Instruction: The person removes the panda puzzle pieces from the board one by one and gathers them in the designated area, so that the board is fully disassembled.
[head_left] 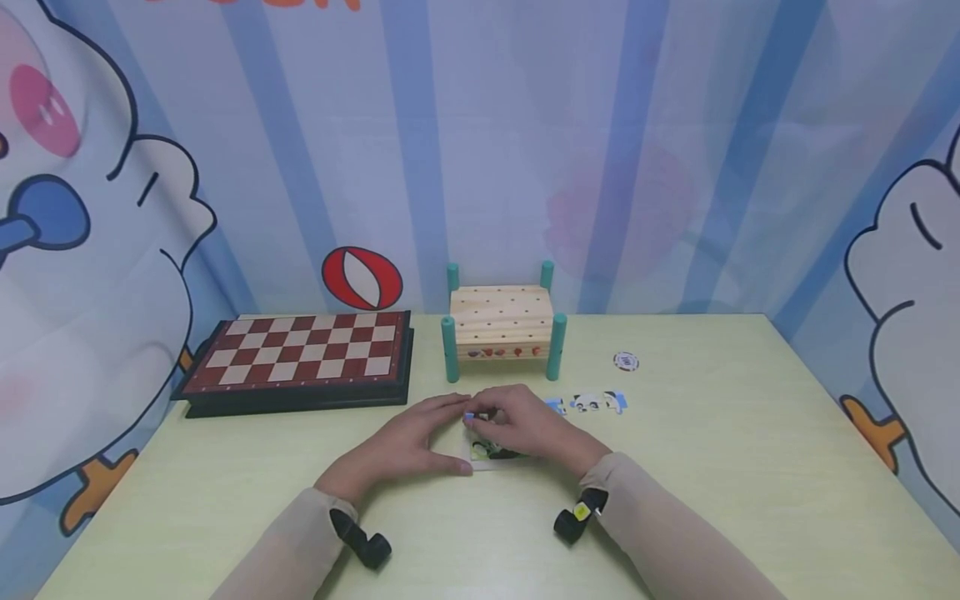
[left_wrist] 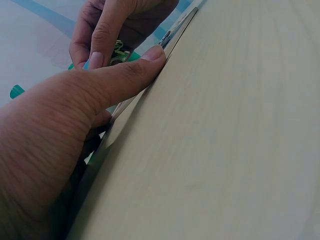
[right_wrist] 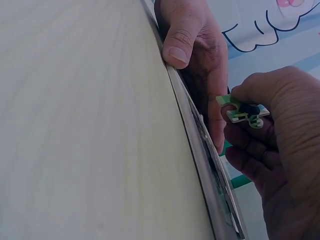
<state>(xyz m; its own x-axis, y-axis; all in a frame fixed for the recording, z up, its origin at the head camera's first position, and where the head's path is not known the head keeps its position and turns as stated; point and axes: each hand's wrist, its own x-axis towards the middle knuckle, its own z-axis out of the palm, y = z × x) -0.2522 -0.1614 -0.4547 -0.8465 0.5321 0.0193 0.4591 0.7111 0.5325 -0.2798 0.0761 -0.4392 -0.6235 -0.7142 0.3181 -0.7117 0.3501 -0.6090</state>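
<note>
My right hand [head_left: 528,423] pinches a jigsaw puzzle piece [right_wrist: 245,112] between thumb and fingers, above a flat puzzle board [head_left: 486,466]. Green and black printing shows on the piece in the right wrist view. At the board's left side lies my left hand [head_left: 393,443], thumb touching the near corner and fingers stretched along toward the far side. Part of a green and black picture [head_left: 491,450] is visible on the board; the right hand hides the rest from the head view. Seen from the left wrist, the left thumb [left_wrist: 150,55] rests against the board's edge.
Loose puzzle pieces with panda faces [head_left: 597,402] lie right of the board. A round chip [head_left: 626,361] is farther back. Behind the hands stands a small wooden rack with green posts [head_left: 502,312]. A chessboard box [head_left: 300,358] occupies the back left, before a printed curtain [head_left: 510,150].
</note>
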